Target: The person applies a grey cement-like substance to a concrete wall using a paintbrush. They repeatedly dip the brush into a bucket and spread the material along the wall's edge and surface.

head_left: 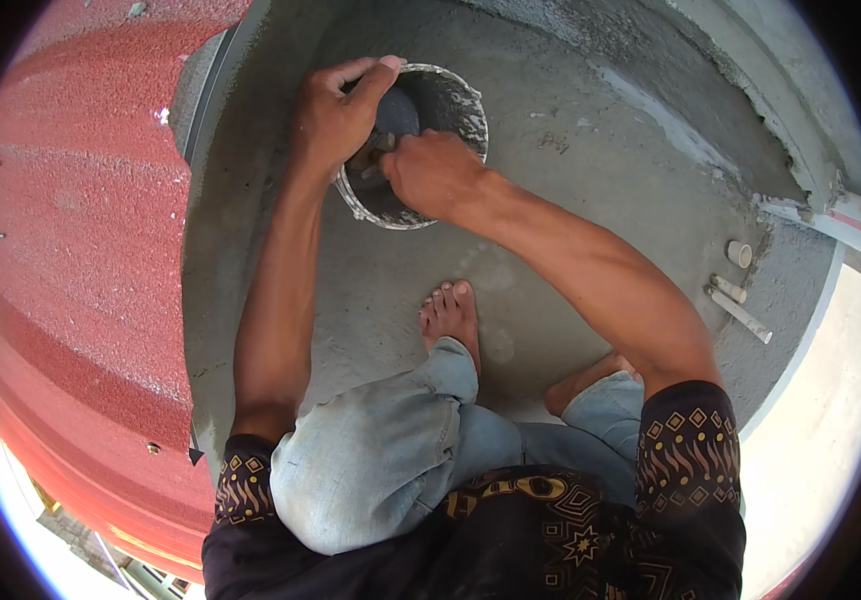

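Observation:
A bucket (475, 110) crusted with pale cement stands on the grey floor in front of me. My left hand (339, 118) is closed over its far left rim, with the thumb along the edge. Reaching into the bucket from the right, my right hand (436, 172) has its fingers curled round the handle of what looks like a trowel. The tool's rounded grey blade (398, 113) shows inside the bucket, between both hands. My wrist and fingers partly hide the handle and the bucket's contents.
A red rough-surfaced roof (91, 230) slopes along the left. Short pipe stubs (739, 253) stick up from the floor at the right, near a low wall (651, 110). My bare foot (450, 318) rests on the floor just nearer than the bucket.

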Demonstrator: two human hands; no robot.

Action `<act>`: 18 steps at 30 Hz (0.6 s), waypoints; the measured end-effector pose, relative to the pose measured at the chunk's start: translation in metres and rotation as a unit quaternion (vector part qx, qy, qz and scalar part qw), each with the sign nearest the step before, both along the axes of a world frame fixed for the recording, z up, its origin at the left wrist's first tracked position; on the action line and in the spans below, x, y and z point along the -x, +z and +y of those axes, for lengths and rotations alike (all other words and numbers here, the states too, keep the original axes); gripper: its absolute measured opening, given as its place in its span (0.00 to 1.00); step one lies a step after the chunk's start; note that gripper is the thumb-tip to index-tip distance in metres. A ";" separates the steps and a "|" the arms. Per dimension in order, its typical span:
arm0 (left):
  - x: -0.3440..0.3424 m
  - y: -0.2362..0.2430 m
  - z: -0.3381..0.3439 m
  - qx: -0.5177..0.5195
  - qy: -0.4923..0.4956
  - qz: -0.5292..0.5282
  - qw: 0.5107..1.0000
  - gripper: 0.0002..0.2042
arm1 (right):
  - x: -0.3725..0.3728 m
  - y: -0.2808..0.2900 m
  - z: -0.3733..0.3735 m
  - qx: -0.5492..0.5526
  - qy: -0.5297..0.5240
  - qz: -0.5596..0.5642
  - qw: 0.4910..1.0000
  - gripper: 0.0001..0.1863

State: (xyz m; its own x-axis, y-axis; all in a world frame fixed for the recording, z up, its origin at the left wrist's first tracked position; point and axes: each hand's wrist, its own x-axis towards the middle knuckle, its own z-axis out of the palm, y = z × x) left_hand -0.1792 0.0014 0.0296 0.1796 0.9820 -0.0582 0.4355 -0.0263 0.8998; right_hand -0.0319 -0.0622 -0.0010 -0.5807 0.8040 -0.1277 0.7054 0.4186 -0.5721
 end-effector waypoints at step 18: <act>-0.007 0.001 0.000 0.015 0.025 0.007 1.000 0.22 | -0.014 0.016 0.006 -0.051 -0.077 -0.055 0.994 0.12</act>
State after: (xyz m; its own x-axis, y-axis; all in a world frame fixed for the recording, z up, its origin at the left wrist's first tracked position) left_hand -0.1719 0.0013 0.0309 0.1289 0.9875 -0.0905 0.4488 0.0233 0.8933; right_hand -0.0179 -0.0567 0.0154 -0.4360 0.8947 -0.0970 0.8220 0.3519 -0.4478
